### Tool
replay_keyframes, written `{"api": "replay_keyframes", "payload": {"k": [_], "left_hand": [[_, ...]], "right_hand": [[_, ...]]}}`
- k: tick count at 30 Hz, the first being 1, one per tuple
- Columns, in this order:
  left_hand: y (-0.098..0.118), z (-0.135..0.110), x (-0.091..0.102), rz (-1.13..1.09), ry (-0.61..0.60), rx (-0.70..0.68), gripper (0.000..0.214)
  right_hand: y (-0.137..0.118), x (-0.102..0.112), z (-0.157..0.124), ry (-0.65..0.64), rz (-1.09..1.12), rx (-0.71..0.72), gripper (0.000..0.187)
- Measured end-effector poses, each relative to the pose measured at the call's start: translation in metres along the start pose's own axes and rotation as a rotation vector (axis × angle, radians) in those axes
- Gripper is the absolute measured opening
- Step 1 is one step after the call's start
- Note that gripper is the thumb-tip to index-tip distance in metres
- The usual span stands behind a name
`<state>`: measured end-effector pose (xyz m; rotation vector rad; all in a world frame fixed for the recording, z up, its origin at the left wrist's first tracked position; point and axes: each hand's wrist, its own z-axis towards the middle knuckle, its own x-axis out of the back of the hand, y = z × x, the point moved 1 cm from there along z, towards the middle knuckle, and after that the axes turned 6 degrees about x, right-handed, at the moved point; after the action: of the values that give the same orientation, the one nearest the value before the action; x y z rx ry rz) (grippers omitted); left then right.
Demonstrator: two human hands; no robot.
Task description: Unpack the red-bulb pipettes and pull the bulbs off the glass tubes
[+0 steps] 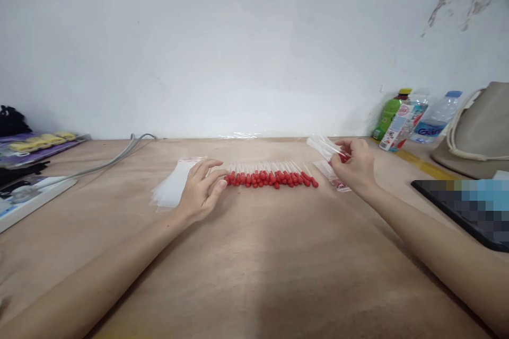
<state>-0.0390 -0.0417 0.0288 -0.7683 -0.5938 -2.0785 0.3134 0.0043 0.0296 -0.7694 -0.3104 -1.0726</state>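
A row of white sticks with red bulb-like ends lies across the middle of the table, red ends toward me. At the row's left end is my left hand, its fingers spread and bent with nothing visible in them. Partly behind that hand lies a fanned stack of clear plastic bags. To the right of the row, my right hand is closed on a clear plastic bag with something red in it. Beneath it lies another clear bag showing red contents.
A tablet-like dark device lies at the right. Bottles, a carton and a beige bag stand at the back right. On the left are a grey cable, a white tray and yellow items.
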Motion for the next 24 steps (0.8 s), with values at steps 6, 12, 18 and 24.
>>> {"api": "replay_keyframes", "payload": {"k": [6, 12, 18, 24], "left_hand": [[0.040, -0.004, 0.016, -0.169, 0.133, -0.076, 0.034], [0.072, -0.021, 0.009, -0.386, -0.143, -0.394, 0.027], [0.071, -0.032, -0.006, -0.501, -0.471, -0.283, 0.026], [0.062, -0.033, -0.011, -0.440, -0.658, -0.124, 0.039]], "right_hand": [[-0.080, 0.009, -0.045, -0.293, 0.596, 0.258, 0.026], [-0.115, -0.009, -0.092, -0.521, 0.740, 0.534, 0.026], [-0.098, -0.018, -0.094, -0.370, 0.535, 0.519, 0.017], [-0.078, -0.007, -0.096, -0.493, 0.261, 0.320, 0.021]]}}
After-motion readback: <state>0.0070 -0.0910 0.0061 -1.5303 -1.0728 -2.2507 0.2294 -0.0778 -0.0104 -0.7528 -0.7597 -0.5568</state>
